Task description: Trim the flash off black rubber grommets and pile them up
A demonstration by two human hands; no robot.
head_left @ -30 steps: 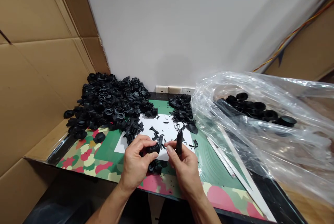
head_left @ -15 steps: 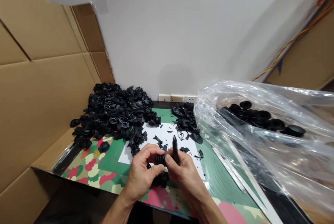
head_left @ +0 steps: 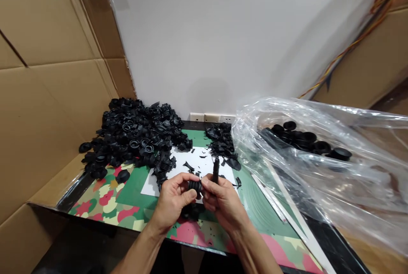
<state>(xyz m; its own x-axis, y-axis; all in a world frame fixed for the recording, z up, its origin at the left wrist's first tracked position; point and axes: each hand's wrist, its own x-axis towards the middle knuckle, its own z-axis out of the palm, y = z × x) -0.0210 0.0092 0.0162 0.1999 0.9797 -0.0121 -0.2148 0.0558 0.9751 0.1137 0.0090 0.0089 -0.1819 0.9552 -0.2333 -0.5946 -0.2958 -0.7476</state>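
Between the thumb and fingers of my left hand (head_left: 170,199) is a small black ribbed rubber part (head_left: 194,186), shaped like a short bellows. My right hand (head_left: 225,201) is closed around a black pen-shaped tool (head_left: 216,171) that points up and away from me; what sort of tool it is cannot be made out. The right thumb and fingertips meet at the right end of the ribbed part. Both hands are above the near edge of a white sheet (head_left: 149,185) strewn with black rubber trimmings (head_left: 188,166). More black pieces lie below the hands, partly hidden.
A large heap of black ribbed parts (head_left: 137,131) fills the back left beside a cardboard wall (head_left: 63,95). Rubber scraps (head_left: 221,138) are piled at the back. On the right, a clear plastic bag (head_left: 251,116) contains black round parts (head_left: 304,139). Pale strips (head_left: 269,199) lie near it.
The camera view has shifted slightly, so the surroundings sit further left. The ribbed part has turned a little in my fingers, and the tool stands more upright. Both hands keep their grip.
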